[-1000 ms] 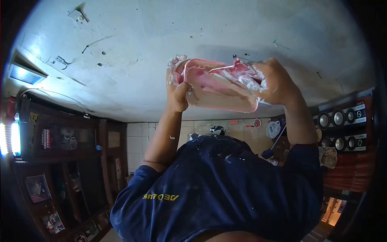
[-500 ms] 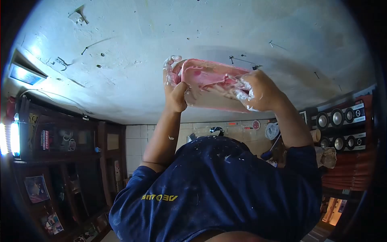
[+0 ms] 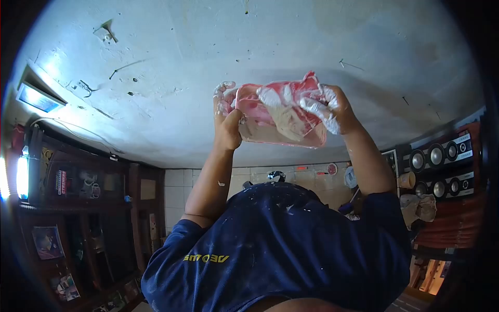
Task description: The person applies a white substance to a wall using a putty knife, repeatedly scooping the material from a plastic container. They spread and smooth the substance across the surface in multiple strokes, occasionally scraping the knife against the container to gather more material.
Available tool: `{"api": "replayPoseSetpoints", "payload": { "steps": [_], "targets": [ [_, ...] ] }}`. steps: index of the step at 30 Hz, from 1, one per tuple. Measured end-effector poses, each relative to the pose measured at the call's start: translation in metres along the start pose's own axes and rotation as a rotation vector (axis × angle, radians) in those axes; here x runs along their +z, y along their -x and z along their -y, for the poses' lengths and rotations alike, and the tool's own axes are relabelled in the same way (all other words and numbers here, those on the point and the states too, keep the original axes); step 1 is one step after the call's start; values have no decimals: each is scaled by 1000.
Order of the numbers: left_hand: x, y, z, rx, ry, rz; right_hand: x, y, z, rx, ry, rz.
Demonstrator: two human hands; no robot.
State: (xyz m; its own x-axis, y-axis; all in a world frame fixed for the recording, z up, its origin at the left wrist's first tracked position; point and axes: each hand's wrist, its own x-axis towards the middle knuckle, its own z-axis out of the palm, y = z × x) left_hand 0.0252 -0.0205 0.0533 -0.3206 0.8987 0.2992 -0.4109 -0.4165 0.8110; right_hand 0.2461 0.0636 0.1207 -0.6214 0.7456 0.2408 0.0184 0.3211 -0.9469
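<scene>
- Pale surface (image 3: 182, 41): spans the upper part of the frame. Slight unevenness and small dark marks are visible; the proportion finished cannot be determined.
- Dark shirt (image 3: 275, 249): fills the lower centre; pale specks are present on the fabric.
- Dark cabinet (image 3: 99, 203): stands at the left and lower left.
- Speakers (image 3: 435, 154): located at the right edge, in two rows.
- Pink tray (image 3: 280, 144): held at upper centre, in front of the pale surface, with its inside visible. Pink and beige residue covers part of the inside.
- Left hand (image 3: 227, 127): clamps the tray's left end, thumb over the near edge, fingers curled behind. Fingertips are coated white.
- Right hand (image 3: 338, 112): bent fingers grip the right side of a pink piece (image 3: 310, 83) at the tray's right end. Fingers are heavily coated white.
- Pale paste (image 3: 288, 122): a thick mass lies against the pink piece, over the tray. Judged state: work is under way and the paste is not used up.
- Metal hook (image 3: 86, 88): projects from the surface, upper left. Nearby dark marks are uncovered; whether they require covering cannot be determined.
</scene>
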Motion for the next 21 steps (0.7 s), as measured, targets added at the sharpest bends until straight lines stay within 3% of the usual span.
{"api": "replayPoseSetpoints", "payload": {
  "steps": [1,3,4,7,11,13,14,16,17,18,19,21],
  "targets": [
    [2,0,0,4,-2,1,1,4,-8,-43,-260,-177],
    [4,-1,2,17,-17,13,-12,-4,-8,82,-135,-97],
    [5,0,7,167,-223,44,-14,-3,-6,78,-248,-126],
    [4,-4,9,148,-357,31,-20,-6,-12,106,-349,-178],
    [20,-10,8,-42,-43,-19,-25,-1,-1,46,-230,-232],
    [15,-15,15,128,-338,66,-36,1,0,10,-205,-193],
    [14,-17,18,290,-569,127,-42,3,-2,-27,1,-140],
    [14,-24,22,244,-449,131,-48,8,2,-157,288,-53],
    [16,-26,23,201,-322,137,-48,9,3,-150,281,-51],
    [19,-26,25,351,-533,137,-46,10,4,-167,243,11],
    [23,-26,24,346,-536,136,-46,9,3,-187,206,72],
    [27,-26,25,197,-273,145,-45,5,-4,-115,146,136]
  ]
}}
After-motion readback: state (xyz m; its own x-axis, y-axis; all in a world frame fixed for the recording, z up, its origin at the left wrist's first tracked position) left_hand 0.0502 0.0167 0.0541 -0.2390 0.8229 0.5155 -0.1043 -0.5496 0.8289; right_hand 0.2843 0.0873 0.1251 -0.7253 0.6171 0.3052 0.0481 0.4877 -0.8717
